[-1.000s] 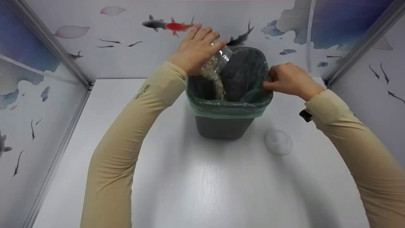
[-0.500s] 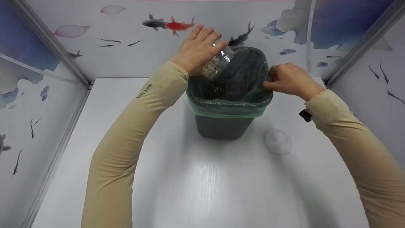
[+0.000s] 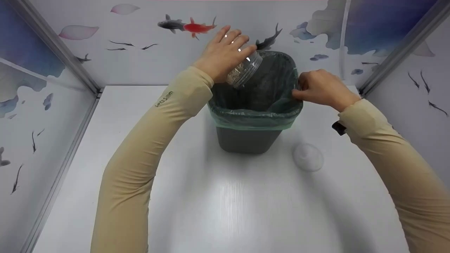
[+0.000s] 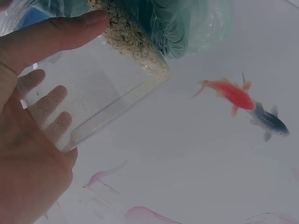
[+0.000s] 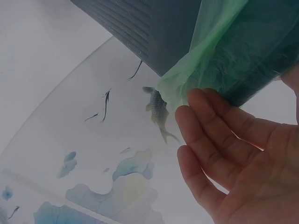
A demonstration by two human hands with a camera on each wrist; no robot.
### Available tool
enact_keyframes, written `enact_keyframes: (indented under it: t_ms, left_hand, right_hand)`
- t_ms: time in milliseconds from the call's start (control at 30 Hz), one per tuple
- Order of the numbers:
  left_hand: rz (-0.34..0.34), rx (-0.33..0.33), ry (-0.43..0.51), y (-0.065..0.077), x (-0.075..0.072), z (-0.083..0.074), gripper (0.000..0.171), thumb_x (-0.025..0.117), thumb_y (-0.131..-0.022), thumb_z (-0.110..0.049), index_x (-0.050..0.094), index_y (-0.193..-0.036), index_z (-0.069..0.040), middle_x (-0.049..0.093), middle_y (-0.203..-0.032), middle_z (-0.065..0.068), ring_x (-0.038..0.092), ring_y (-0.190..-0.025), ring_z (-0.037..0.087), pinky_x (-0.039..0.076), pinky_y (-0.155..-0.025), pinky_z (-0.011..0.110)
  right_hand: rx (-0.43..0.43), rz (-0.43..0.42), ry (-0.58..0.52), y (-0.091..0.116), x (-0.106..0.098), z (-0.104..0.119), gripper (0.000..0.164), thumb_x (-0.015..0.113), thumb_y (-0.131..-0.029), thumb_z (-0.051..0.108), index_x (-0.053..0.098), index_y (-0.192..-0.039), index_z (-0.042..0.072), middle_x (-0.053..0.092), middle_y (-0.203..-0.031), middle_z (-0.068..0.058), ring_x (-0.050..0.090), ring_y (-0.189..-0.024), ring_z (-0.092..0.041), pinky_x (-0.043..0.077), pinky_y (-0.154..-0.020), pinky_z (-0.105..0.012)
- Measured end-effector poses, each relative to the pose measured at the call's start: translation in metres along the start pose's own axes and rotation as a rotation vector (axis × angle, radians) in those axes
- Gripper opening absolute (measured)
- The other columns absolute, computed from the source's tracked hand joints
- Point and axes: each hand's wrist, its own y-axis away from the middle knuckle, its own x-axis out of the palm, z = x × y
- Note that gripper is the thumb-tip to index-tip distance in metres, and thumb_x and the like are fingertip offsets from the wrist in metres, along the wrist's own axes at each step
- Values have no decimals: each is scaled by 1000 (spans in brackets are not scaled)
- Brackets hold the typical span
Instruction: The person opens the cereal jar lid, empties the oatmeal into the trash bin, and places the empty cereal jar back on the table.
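In the head view, my left hand (image 3: 226, 54) grips a clear jar (image 3: 251, 68), tilted mouth-down over the left side of a grey trash bin (image 3: 242, 141). Pale, oat-like flakes (image 4: 133, 44) lie along the lower side of the jar in the left wrist view, toward its mouth. A green bag (image 3: 253, 121) lines the bin and folds over its rim. At the right rim, my right hand (image 3: 325, 89) pinches the bin's edge and the liner, thumb inside and fingers outside. The bottom of the bin's inside is too dark to make out.
A round clear lid (image 3: 308, 157) lies on the white table (image 3: 228, 200), to the right of the bin. Behind the bin rises a wall panel (image 3: 140, 66) printed with fish, and similar panels close off both sides.
The stream of flakes falling from the jar has thinned and stopped. My left hand and the jar have shifted slightly to the right. My right hand stays at the rim.
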Motion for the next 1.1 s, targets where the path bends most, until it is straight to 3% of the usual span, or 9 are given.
enact_keyframes:
  t_ms: [233, 400, 1100]
  left_hand:
    - [2, -2, -40, -3, 0, -3, 89, 78, -80, -16, 25, -151, -16, 27, -153, 14, 16, -142, 32, 2, -116, 45]
    - [-18, 0, -44, -2, 2, -3, 86, 76, -81, -8, 27, -151, -15, 28, -153, 14, 18, -142, 32, 3, -116, 45]
    - [-13, -9, -50, -1, -6, -3, 89, 78, -78, -10, 26, -151, -15, 27, -153, 14, 18, -142, 33, 4, -116, 44]
  right_hand:
    - [-3, 0, -13, -1, 0, 2, 24, 59, -88, 26, 61, -82, 2, 55, -65, -6, 49, -58, -22, 37, -49, -34]
    - [-2, 1, -11, -2, 0, 2, 24, 59, -88, 26, 61, -82, 2, 56, -65, -6, 50, -58, -22, 37, -49, -35]
    - [12, 4, -6, 0, 0, 0, 25, 58, -88, 27, 60, -84, 2, 57, -67, -7, 50, -59, -22, 39, -51, -35]
